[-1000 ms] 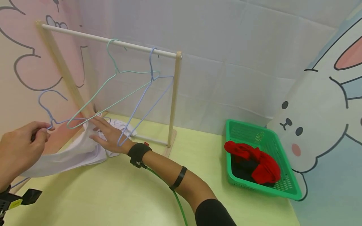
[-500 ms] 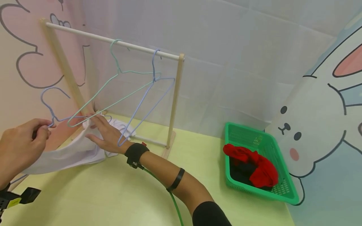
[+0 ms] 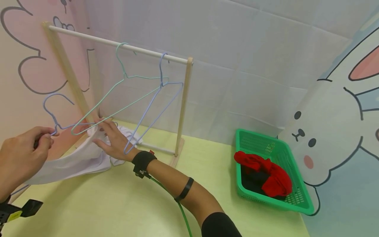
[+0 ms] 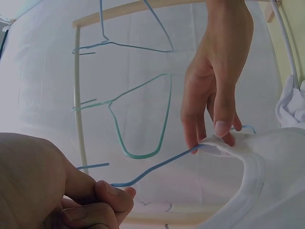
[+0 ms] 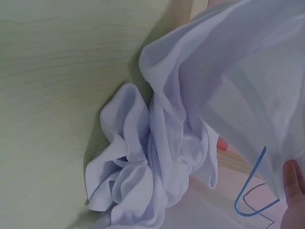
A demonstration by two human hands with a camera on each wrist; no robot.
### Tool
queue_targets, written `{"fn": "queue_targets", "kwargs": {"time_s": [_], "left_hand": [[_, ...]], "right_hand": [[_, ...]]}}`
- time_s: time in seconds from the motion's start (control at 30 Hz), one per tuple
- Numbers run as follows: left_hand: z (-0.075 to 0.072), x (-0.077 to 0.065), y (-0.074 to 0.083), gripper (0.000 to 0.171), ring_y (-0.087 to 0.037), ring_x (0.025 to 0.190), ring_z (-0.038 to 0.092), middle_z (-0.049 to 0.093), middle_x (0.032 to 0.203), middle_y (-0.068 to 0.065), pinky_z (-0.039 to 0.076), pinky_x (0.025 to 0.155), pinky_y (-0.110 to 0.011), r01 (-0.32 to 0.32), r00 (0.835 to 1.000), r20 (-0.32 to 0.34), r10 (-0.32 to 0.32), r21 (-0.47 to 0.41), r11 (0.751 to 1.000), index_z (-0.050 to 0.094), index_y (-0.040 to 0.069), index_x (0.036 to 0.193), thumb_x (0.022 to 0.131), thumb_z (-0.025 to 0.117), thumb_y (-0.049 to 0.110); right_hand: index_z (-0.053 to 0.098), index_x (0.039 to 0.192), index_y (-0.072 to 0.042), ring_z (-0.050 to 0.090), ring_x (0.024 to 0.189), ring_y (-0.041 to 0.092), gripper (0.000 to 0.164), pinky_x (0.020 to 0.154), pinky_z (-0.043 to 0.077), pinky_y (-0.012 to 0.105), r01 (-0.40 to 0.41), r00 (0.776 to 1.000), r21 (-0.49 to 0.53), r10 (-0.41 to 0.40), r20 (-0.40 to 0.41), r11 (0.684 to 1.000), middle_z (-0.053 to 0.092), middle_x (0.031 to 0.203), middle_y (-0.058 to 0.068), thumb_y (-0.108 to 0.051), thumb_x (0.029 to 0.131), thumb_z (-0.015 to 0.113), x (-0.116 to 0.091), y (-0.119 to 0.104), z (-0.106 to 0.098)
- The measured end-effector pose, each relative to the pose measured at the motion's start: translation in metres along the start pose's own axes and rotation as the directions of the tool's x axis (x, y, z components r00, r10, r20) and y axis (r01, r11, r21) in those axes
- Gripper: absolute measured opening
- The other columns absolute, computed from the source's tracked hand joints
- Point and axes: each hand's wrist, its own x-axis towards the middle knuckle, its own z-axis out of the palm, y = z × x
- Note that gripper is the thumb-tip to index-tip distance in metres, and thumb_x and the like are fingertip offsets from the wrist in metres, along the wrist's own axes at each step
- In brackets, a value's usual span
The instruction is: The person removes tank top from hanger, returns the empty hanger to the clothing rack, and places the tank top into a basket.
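Observation:
My left hand pinches a blue wire hanger just under its hook, holding it left of the rack. A white T-shirt drapes from the hanger's far arm, its neckline edge showing in the left wrist view. There my right hand pinches that edge between thumb and fingers, right where the hanger's arm enters the cloth. The right wrist view shows the rest of the shirt bunched in folds low over the table. In the head view, the hanger's lower part is hidden behind the cloth and hand.
A mint hanger and another blue hanger hang bare from the white rail of a wooden rack, overlapping my right hand and wrist in the head view. On the right, a green basket holds red cloth and black cloth.
Both hands keep their hold on the hanger and shirt, with barely any movement. The head view has shifted slightly.

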Motion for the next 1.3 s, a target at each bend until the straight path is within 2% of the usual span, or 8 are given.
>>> {"fn": "queue_targets", "kwargs": {"time_s": [0.17,0.4,0.57,0.73,0.8,0.97,1.17,1.3], "left_hand": [[0.001,-0.002,-0.001,0.037,-0.056,0.085,0.065,0.072,0.102,-0.033,0.037,0.064,-0.036,0.007,1.000,0.014,-0.007,0.007,1.000,0.064,-0.010,0.125,0.106,0.042,0.012],[0.000,-0.004,-0.002,0.036,-0.050,0.080,0.063,0.070,0.102,-0.034,0.038,0.066,-0.041,0.011,1.000,0.024,-0.011,0.013,1.000,0.062,-0.010,0.126,0.107,0.042,0.013],[0.000,-0.005,-0.002,0.035,-0.043,0.077,0.063,0.070,0.101,-0.033,0.037,0.068,-0.041,0.019,1.000,0.024,-0.019,0.014,1.000,0.063,-0.009,0.125,0.107,0.042,0.013],[0.001,-0.007,-0.002,0.035,-0.026,0.074,0.061,0.072,0.101,-0.030,0.035,0.067,-0.032,0.026,0.999,0.019,-0.026,0.013,1.000,0.065,-0.007,0.125,0.107,0.044,0.014],[0.001,-0.007,-0.002,0.034,-0.010,0.072,0.057,0.072,0.101,-0.030,0.033,0.066,-0.028,0.025,1.000,0.015,-0.025,0.006,1.000,0.065,-0.007,0.124,0.107,0.044,0.014],[0.000,-0.009,-0.004,0.036,0.006,0.071,0.046,0.072,0.100,-0.030,0.032,0.064,-0.025,0.032,0.999,0.019,-0.032,-0.002,0.999,0.065,-0.008,0.126,0.106,0.044,0.014],[0.001,-0.009,-0.004,0.036,-0.006,0.070,0.052,0.071,0.098,-0.029,0.031,0.064,-0.026,0.040,0.999,0.026,-0.040,0.006,0.999,0.064,-0.009,0.126,0.107,0.044,0.014],[0.002,-0.010,-0.005,0.036,0.008,0.069,0.046,0.071,0.097,-0.029,0.032,0.062,-0.024,0.039,0.999,0.017,-0.039,-0.010,0.999,0.064,-0.009,0.126,0.106,0.044,0.013]], "right_hand": [[0.037,0.157,0.002,0.058,0.128,0.016,0.059,0.105,0.039,0.009,-0.014,1.000,0.032,0.015,-0.009,0.999,0.040,0.158,0.016,-0.014,0.108,0.066,-0.001,0.003,0.002],[0.033,0.159,-0.003,0.056,0.131,0.019,0.060,0.108,0.042,0.015,-0.049,0.999,0.027,0.050,-0.008,0.998,0.044,0.153,0.015,-0.018,0.109,0.064,-0.006,0.007,0.001],[0.035,0.162,-0.006,0.052,0.134,0.015,0.059,0.109,0.039,0.013,-0.062,0.998,0.031,0.063,-0.010,0.998,0.039,0.156,0.014,-0.019,0.111,0.062,-0.008,0.009,0.002],[0.041,0.160,-0.002,0.052,0.135,0.016,0.055,0.110,0.035,0.010,-0.059,0.998,0.015,0.060,-0.013,0.998,0.037,0.159,0.015,-0.018,0.111,0.061,-0.010,0.010,0.003],[0.041,0.160,-0.001,0.052,0.138,0.016,0.055,0.111,0.034,0.011,-0.061,0.998,0.013,0.061,-0.013,0.998,0.037,0.160,0.015,-0.018,0.111,0.060,-0.010,0.011,0.003],[0.039,0.161,-0.002,0.044,0.150,0.018,0.056,0.117,0.031,0.015,-0.068,0.998,0.022,0.069,-0.013,0.997,0.041,0.160,0.017,-0.018,0.112,0.059,-0.011,0.013,0.001],[0.042,0.160,-0.002,0.045,0.149,0.018,0.055,0.117,0.030,0.015,-0.063,0.997,0.018,0.063,-0.041,0.998,0.046,0.156,0.017,-0.016,0.111,0.060,-0.011,0.013,-0.001],[0.045,0.158,0.000,0.047,0.148,0.020,0.053,0.117,0.030,0.015,-0.053,0.997,0.001,0.053,-0.062,0.999,0.048,0.155,0.017,-0.014,0.110,0.062,-0.011,0.013,-0.002]]}}
